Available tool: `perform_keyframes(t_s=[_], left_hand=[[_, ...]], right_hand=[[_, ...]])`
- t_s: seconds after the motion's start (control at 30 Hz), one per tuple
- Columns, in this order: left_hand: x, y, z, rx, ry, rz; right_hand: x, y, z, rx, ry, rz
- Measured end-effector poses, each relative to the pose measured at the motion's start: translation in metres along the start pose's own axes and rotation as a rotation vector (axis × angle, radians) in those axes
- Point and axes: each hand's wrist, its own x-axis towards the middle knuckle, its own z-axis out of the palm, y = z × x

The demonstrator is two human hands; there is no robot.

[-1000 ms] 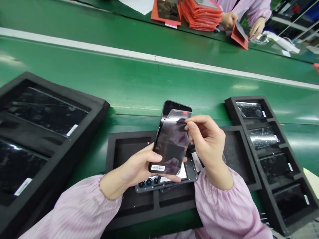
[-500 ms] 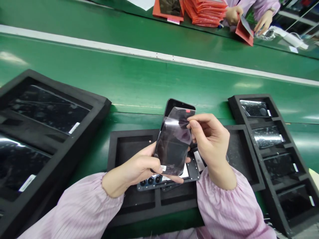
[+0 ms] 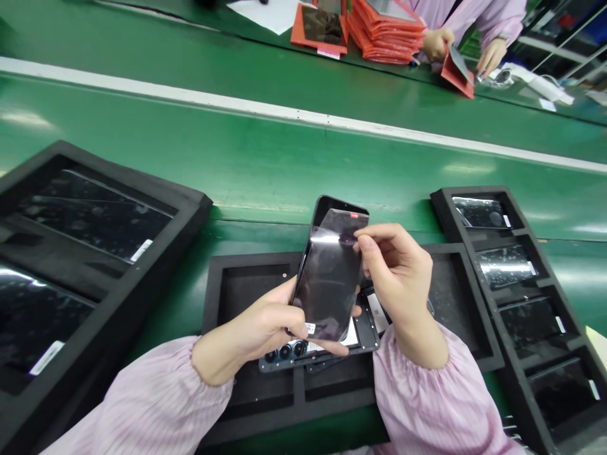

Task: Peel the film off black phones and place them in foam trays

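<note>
Above a black foam tray (image 3: pixel 246 278) on the green worktop (image 3: pixel 265 158), the left hand (image 3: pixel 265 325) grips a glossy black phone (image 3: pixel 332 265) while the right hand (image 3: pixel 396 272) pinches its thin, curling clear film (image 3: pixel 339 230); neighbouring foam trays (image 3: pixel 484 253) cradle similar dark screens.

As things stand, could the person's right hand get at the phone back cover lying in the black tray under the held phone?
Probably yes. The right hand pinches the protective film on the phone right above the back cover, whose camera end lies uncovered in the foam tray; it would need to release the film.
</note>
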Motion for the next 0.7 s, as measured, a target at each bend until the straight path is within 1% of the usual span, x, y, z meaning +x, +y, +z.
perform_keyframes(t_s=[0.13, 0.3, 0.5, 0.63, 0.7], left_hand=[[0.001, -0.002, 0.002, 0.003, 0.041, -0.015], [0.002, -0.01, -0.003, 0.036, -0.001, 0.033], [0.006, -0.015, -0.01, 0.093, -0.058, 0.065], [0.006, -0.014, -0.007, 0.118, -0.051, 0.073], [0.004, -0.013, -0.004, 0.132, -0.012, 0.059]], right_hand=[[0.001, 0.0, 0.0, -0.053, 0.031, -0.055], [0.0, 0.002, 0.001, -0.013, 0.081, -0.008], [0.001, 0.001, 0.001, -0.016, 0.096, -0.027], [0.002, 0.0, 0.001, -0.028, 0.105, -0.058], [0.001, -0.001, 0.001, -0.037, 0.108, -0.071]])
